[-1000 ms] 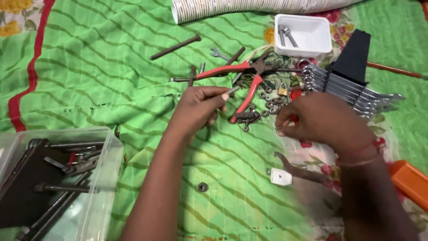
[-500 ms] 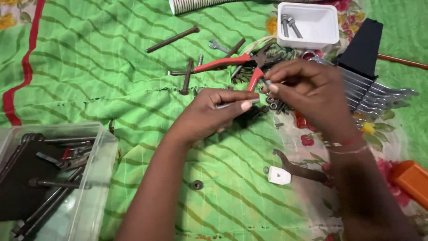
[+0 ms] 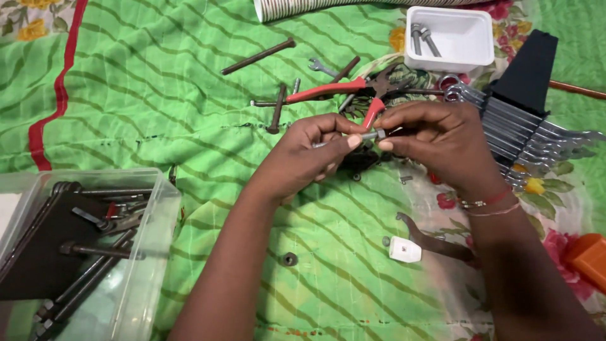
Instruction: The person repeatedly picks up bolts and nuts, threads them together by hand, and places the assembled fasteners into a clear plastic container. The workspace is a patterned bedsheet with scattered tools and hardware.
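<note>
At frame centre the left hand (image 3: 303, 158) pinched a bolt (image 3: 353, 137) lying left-to-right, its nut (image 3: 380, 134) end between right hand (image 3: 435, 142) fingertips.

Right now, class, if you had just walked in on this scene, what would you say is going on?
A person sits over a green patterned cloth strewn with hardware. The left hand pinches a small bolt while the right hand grips a nut at its end. Red-handled pliers lie just beyond the hands, a rack of spanners to the right, a white tray with two bolts above, and a clear box of long bolts at lower left.
</note>
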